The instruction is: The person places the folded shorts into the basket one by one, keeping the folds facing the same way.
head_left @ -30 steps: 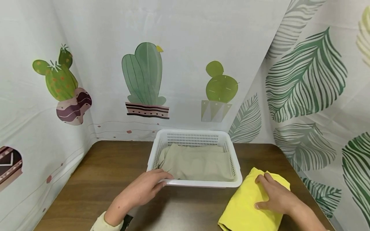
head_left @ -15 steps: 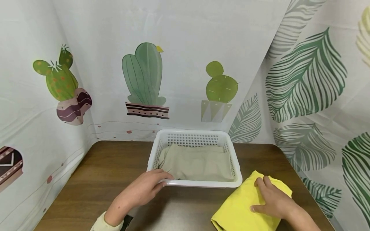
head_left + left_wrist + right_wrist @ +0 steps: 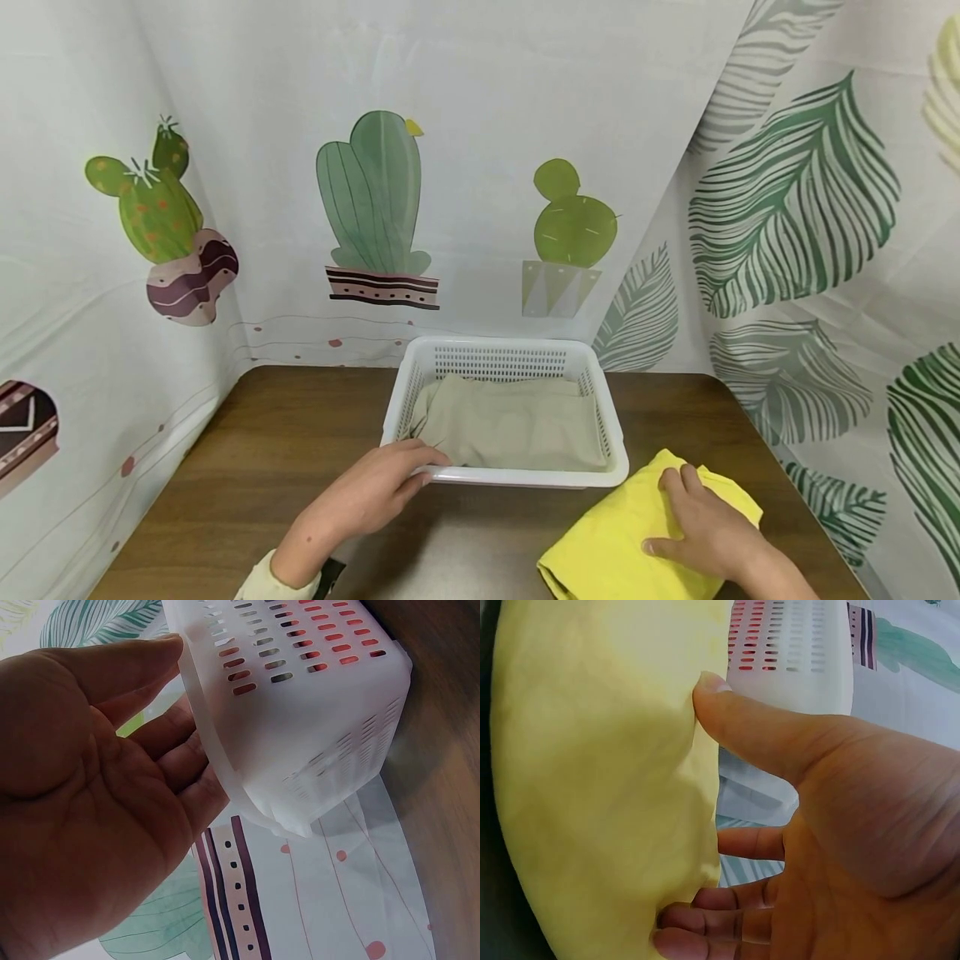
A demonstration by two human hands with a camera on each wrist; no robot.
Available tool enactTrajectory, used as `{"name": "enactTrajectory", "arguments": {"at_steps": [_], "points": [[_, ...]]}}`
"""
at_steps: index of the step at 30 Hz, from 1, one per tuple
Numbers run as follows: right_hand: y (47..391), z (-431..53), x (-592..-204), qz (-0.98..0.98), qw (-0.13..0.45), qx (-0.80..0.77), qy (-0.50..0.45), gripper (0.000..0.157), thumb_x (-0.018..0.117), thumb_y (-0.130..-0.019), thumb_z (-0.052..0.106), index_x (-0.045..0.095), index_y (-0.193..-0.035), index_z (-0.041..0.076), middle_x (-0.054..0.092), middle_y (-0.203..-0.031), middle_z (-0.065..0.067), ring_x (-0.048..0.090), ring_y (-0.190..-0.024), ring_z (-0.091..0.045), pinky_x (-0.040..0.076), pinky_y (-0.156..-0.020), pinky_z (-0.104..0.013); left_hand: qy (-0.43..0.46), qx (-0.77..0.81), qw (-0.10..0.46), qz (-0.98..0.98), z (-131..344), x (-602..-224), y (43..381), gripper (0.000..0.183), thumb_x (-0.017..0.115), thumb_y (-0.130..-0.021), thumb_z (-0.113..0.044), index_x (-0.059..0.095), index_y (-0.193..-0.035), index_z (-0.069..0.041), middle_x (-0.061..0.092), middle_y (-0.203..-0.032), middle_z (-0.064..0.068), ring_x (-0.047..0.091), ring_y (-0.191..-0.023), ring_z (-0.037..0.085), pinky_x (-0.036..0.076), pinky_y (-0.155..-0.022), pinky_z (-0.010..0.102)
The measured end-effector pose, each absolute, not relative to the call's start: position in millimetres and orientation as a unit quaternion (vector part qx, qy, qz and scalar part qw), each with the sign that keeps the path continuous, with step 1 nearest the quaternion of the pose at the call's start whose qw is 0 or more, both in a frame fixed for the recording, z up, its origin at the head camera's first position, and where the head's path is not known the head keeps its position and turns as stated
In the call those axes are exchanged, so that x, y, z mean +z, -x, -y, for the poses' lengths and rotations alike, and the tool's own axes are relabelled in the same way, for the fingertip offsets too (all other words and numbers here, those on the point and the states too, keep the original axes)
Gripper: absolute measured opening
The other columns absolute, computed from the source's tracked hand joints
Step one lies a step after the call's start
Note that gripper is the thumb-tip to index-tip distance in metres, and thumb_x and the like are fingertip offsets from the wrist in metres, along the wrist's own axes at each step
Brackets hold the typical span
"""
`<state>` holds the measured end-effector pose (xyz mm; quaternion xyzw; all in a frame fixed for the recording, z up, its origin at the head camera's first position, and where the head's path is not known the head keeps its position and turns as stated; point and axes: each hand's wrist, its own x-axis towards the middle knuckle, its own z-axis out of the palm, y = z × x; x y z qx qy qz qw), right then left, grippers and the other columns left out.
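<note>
The left hand is pinching the rim of the white basket at its eight o'clock, with beige cloth lying inside! Over at the basket's four o'clock, folded yellow cloth is resting on the brown table, the right hand touching its top, thumb and fingers lying apart.

The head view's bottom edge cuts off the yellow cloth, possibly including a corner
</note>
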<state>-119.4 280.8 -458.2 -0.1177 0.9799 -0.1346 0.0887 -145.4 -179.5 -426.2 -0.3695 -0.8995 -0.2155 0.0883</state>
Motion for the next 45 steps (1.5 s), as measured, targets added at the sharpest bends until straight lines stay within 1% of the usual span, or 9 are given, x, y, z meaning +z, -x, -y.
{"name": "enactTrajectory", "arguments": {"at_steps": [8,15,20,24,27,31,36,40,45], "points": [[113.8,-272.6,-457.4,-0.983,0.086,-0.129,0.103,0.100,0.080,-0.071,0.063,0.038,-0.133,-0.003,0.042,-0.136,-0.031,0.062,-0.091,-0.024,0.054,-0.072,-0.042,0.364,-0.209,0.083,0.904,178.1,-424.9,146.0,0.029,0.068,-0.093,-0.009,0.068,-0.117,-0.026,0.063,-0.108,-0.017,0.060,-0.100,0.003,0.052,-0.088,0.030],[108.8,-267.4,-458.2,-0.984,0.072,-0.127,0.104,0.096,0.083,-0.069,0.059,0.039,-0.129,-0.002,0.045,-0.122,-0.020,0.052,-0.073,-0.013,0.047,-0.059,-0.031,0.362,-0.208,0.083,0.905,177.4,-424.9,146.2,0.028,0.068,-0.094,-0.010,0.068,-0.117,-0.026,0.063,-0.107,-0.017,0.060,-0.099,0.003,0.052,-0.087,0.030],[107.9,-262.5,-458.5,-0.984,0.086,-0.128,0.091,0.098,0.083,-0.068,0.060,0.038,-0.128,-0.002,0.045,-0.116,-0.016,0.049,-0.068,-0.014,0.045,-0.056,-0.031,0.364,-0.212,0.083,0.903,177.7,-425.7,146.4,0.028,0.068,-0.094,-0.009,0.068,-0.117,-0.026,0.064,-0.108,-0.017,0.060,-0.100,0.003,0.052,-0.088,0.030],[107.6,-258.5,-458.4,-0.984,0.099,-0.126,0.079,0.100,0.082,-0.068,0.063,0.038,-0.130,-0.002,0.045,-0.117,-0.017,0.050,-0.069,-0.016,0.046,-0.058,-0.033,0.364,-0.210,0.084,0.903,178.1,-426.4,146.1,0.028,0.068,-0.094,-0.009,0.068,-0.117,-0.025,0.064,-0.108,-0.017,0.060,-0.100,0.003,0.052,-0.088,0.030],[105.9,-255.6,-458.6,-0.985,0.096,-0.123,0.079,0.099,0.082,-0.068,0.063,0.039,-0.129,-0.002,0.046,-0.116,-0.017,0.049,-0.068,-0.017,0.046,-0.058,-0.033,0.364,-0.213,0.082,0.903,178.0,-426.4,145.7,0.028,0.068,-0.094,-0.009,0.068,-0.117,-0.026,0.063,-0.108,-0.017,0.060,-0.100,0.003,0.052,-0.088,0.030],[103.0,-252.1,-459.5,-0.985,0.090,-0.123,0.081,0.094,0.082,-0.069,0.062,0.040,-0.124,-0.001,0.045,-0.107,-0.013,0.047,-0.064,-0.017,0.042,-0.056,-0.033,0.362,-0.213,0.081,0.904,177.8,-425.7,144.6,0.028,0.068,-0.094,-0.009,0.068,-0.116,-0.026,0.064,-0.108,-0.017,0.060,-0.100,0.003,0.052,-0.088,0.030],[99.4,-248.9,-462.7,-0.987,0.076,-0.117,0.085,0.090,0.081,-0.069,0.062,0.041,-0.121,-0.001,0.043,-0.102,-0.011,0.044,-0.059,-0.016,0.040,-0.053,-0.031,0.355,-0.203,0.084,0.909,177.4,-424.8,142.6,0.027,0.067,-0.094,-0.010,0.067,-0.117,-0.024,0.064,-0.109,-0.015,0.061,-0.100,0.005,0.052,-0.088,0.030],[97.6,-245.4,-464.2,-0.987,0.070,-0.121,0.082,0.085,0.082,-0.068,0.061,0.042,-0.114,0.001,0.040,-0.096,-0.009,0.042,-0.055,-0.017,0.037,-0.051,-0.031,0.351,-0.200,0.086,0.911,177.1,-424.6,142.1,0.026,0.067,-0.095,-0.011,0.067,-0.117,-0.024,0.064,-0.110,-0.015,0.060,-0.100,0.005,0.051,-0.089,0.030],[96.5,-240.0,-464.2,-0.987,0.069,-0.125,0.075,0.084,0.083,-0.068,0.060,0.042,-0.112,0.002,0.038,-0.092,-0.008,0.042,-0.054,-0.017,0.037,-0.051,-0.031,0.352,-0.201,0.086,0.910,177.2,-424.6,141.9,0.027,0.067,-0.094,-0.010,0.067,-0.117,-0.024,0.065,-0.110,-0.014,0.061,-0.101,0.005,0.052,-0.089,0.030]]}}
